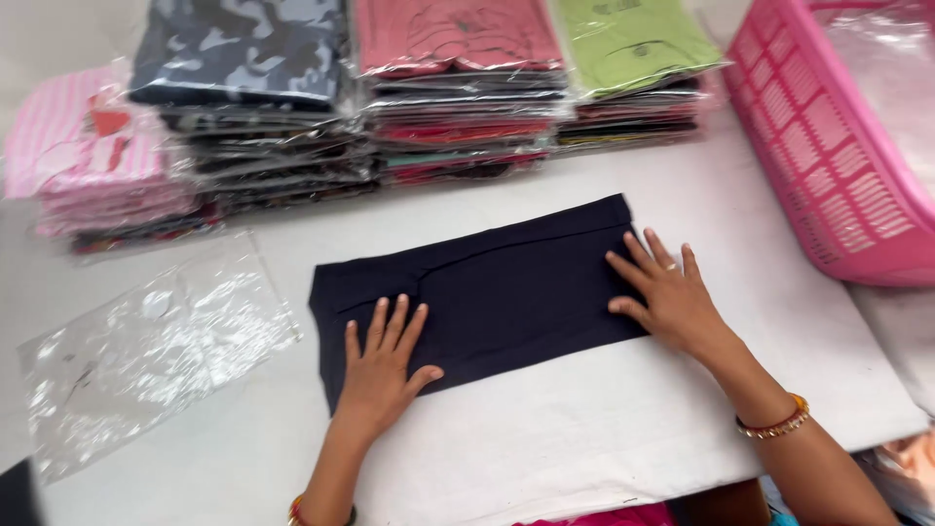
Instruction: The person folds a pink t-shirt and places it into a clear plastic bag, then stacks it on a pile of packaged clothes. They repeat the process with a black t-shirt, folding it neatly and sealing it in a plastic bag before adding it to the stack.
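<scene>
A dark navy folded garment (497, 287) lies flat across the middle of the white table (623, 429). My left hand (382, 365) rests palm down on its near left part, fingers spread. My right hand (662, 292) presses flat on its right end, fingers apart, with a ring on one finger. Neither hand grips anything. Bangles show on both wrists.
A clear empty plastic bag (146, 351) lies on the left. Stacks of bagged folded clothes (438, 88) line the back, with a pink striped stack (97, 156) at far left. A pink plastic basket (838, 136) stands at the right.
</scene>
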